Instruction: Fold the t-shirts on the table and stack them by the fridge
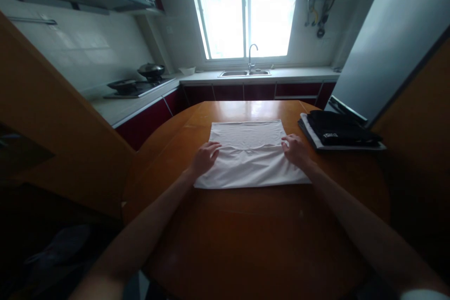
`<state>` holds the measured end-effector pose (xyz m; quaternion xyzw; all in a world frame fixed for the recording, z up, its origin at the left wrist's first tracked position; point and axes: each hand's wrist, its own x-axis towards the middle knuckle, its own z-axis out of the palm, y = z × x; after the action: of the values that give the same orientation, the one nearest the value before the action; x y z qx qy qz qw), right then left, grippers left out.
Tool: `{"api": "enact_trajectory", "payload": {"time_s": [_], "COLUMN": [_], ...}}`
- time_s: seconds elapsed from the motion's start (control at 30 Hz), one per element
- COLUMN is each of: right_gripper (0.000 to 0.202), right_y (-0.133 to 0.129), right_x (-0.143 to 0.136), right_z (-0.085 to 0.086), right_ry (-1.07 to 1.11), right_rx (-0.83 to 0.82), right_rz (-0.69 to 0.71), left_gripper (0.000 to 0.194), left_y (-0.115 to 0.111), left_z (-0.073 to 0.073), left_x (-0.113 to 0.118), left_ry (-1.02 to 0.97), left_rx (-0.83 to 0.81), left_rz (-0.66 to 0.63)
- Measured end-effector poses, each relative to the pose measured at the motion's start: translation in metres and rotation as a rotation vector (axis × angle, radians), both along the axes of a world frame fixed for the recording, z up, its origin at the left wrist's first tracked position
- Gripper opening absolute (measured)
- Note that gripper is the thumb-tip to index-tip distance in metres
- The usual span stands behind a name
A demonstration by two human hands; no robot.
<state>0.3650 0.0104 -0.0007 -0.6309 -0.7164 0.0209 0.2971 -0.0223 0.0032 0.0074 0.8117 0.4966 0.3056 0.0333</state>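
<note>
Garment (246, 168), white and folded, is lying flat on the wooden table (253, 234) in the head view, its upper layer's edge running crosswise. Left hand (206, 158) and right hand (296, 151) are resting at opposite ends of that edge, presumably for levelling it. Fingers are bending part-way; whether they are pinching fabric, cannot tell. Folded clothes stack (339, 129) is sitting rightward, apart, probably leaving working room.
</note>
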Motion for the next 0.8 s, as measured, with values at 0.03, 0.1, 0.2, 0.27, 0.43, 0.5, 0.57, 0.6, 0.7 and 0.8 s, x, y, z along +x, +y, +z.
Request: {"api": "enact_trajectory", "payload": {"time_s": [0.03, 0.1, 0.2, 0.27, 0.43, 0.5, 0.57, 0.6, 0.7, 0.8], "right_gripper": [0.038, 0.044, 0.056, 0.062, 0.062, 0.063, 0.065, 0.066, 0.065, 0.067], "right_y": [-0.006, -0.017, -0.026, -0.028, -0.037, -0.043, -0.049, -0.051, -0.058, -0.064], "right_x": [-0.012, -0.035, -0.056, -0.06, -0.063, -0.069, -0.075, -0.078, -0.082, -0.084], "right_z": [-0.002, -0.007, -0.018, -0.021, -0.015, -0.014, -0.015, -0.015, -0.016, -0.014], "right_ry": [-0.031, -0.1, -0.198, -0.224, -0.232, -0.242, -0.264, -0.273, -0.276, -0.279], "right_rx": [-0.006, -0.067, -0.214, -0.275, -0.191, -0.197, -0.24, -0.262, -0.245, -0.185], "right_rz": [0.055, 0.162, 0.241, 0.238, 0.268, 0.334, 0.385, 0.394, 0.391, 0.453], "left_gripper": [0.041, 0.046, 0.057, 0.059, 0.058, 0.058, 0.06, 0.061, 0.061, 0.062], "left_y": [-0.005, -0.012, -0.015, -0.015, -0.023, -0.03, -0.036, -0.038, -0.043, -0.045], "left_z": [-0.002, -0.009, -0.02, -0.023, -0.016, -0.014, -0.015, -0.016, -0.017, -0.016], "left_x": [0.009, 0.022, 0.03, 0.029, 0.036, 0.044, 0.05, 0.052, 0.055, 0.056], "left_ry": [0.058, 0.183, 0.321, 0.355, 0.353, 0.355, 0.385, 0.403, 0.423, 0.419], "left_rx": [-0.019, -0.094, -0.218, -0.253, -0.136, -0.113, -0.146, -0.169, -0.178, -0.143], "left_rz": [-0.066, -0.14, -0.09, -0.042, -0.084, -0.163, -0.227, -0.243, -0.261, -0.293]}}
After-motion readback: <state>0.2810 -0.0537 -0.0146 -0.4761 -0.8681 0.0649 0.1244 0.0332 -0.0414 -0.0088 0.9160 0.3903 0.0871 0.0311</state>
